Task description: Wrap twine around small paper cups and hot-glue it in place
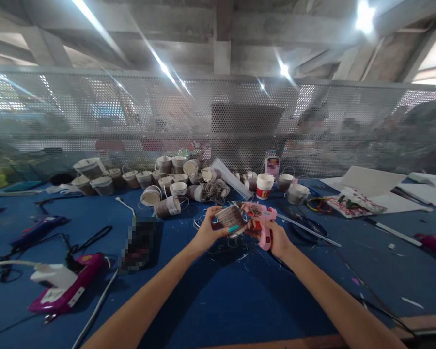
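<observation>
My left hand [209, 230] is closed around a small cup wrapped in brown-grey cord [231, 218], which lies tilted on its side above the table. In my right hand [276, 237] is a pink hot glue gun [264, 223], its nozzle end close to the cup's right side. A clear glue stick [312, 230] sticks out behind the gun toward the right. My right fingertips come near the cup; whether they touch it I cannot tell. Loose cord strands lie on the table under the cup.
Several cord-wrapped cups [167, 206] stand and lie at the back beside a tangle of cord [216, 191]. White-red paper cups [265, 186] are stacked behind the gun. A purple power strip [70, 283] with cables sits left, scissors [308, 228] right. A perforated screen [189, 121] closes off the back.
</observation>
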A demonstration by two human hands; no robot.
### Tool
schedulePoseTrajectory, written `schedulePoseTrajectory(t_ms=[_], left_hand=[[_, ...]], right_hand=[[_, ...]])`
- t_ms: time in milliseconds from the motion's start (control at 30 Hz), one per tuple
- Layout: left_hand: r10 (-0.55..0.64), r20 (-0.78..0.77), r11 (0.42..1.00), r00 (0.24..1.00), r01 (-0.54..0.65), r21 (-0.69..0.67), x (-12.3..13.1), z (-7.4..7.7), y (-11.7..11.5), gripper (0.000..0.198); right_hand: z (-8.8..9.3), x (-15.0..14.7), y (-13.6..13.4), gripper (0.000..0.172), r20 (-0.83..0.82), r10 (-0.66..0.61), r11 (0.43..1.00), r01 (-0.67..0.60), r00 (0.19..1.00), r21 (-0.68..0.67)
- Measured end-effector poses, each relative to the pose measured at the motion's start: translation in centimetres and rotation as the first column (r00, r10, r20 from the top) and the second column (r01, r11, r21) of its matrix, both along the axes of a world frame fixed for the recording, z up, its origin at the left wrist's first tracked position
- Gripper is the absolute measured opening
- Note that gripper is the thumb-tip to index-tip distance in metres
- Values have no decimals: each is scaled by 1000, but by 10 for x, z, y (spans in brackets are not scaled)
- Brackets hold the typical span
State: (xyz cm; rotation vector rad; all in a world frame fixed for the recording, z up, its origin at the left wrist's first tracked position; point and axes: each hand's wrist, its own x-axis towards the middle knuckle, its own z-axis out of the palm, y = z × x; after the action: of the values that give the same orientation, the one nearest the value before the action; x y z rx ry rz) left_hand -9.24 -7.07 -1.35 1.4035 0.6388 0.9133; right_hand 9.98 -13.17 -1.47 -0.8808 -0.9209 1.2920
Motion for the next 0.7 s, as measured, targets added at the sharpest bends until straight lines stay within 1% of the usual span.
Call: schedulePoseTrajectory(t_ms=[67, 100, 167, 233, 300, 367, 467, 533, 600, 633, 700], left_hand=[[-41, 26, 998, 999, 42, -40, 2, 2, -5, 61], [-67, 36, 997, 997, 69, -45, 2, 4, -7, 63], [-105, 54, 994, 993, 106, -15, 3, 6, -11, 72], [-119, 72, 993, 990, 118, 10, 4, 7, -12, 81], [-101, 97, 995, 990, 101, 10, 5, 7, -13, 81], [-56, 125, 998, 991, 53, 20, 7, 7, -14, 77], [58, 155, 994, 986, -72, 87, 5, 14, -12, 77], [153, 173, 972, 973, -180, 151, 2, 24, -7, 83], [247, 194, 928, 950, -289, 235, 1, 40, 3, 86], [272, 205, 905, 940, -322, 278, 3, 50, 8, 85], [291, 214, 872, 932, -351, 342, 12, 72, 18, 81]], right_hand=[[1, 0, 0, 18, -9, -16, 1000, 16, 1000, -6], [1, -1, -1, 18, -16, -24, 1000, 24, 1000, -6], [3, -1, -2, 18, -22, -36, 999, 36, 999, -6], [4, -2, -3, 18, -40, -48, 999, 47, 998, -14], [5, -2, -3, 16, -106, -54, 998, 50, 993, -37], [6, -2, -3, 14, -208, -46, 997, 34, 977, -63], [7, 0, -2, 10, -351, -15, 998, -6, 936, -57], [8, 3, 0, 8, -405, 4, 999, -18, 914, -31], [8, 7, 2, 7, -436, 4, 1000, -8, 900, -6], [9, 10, 3, 7, -446, 2, 1000, -2, 895, 2], [10, 17, 5, 7, -462, -4, 1000, 15, 887, 19]])
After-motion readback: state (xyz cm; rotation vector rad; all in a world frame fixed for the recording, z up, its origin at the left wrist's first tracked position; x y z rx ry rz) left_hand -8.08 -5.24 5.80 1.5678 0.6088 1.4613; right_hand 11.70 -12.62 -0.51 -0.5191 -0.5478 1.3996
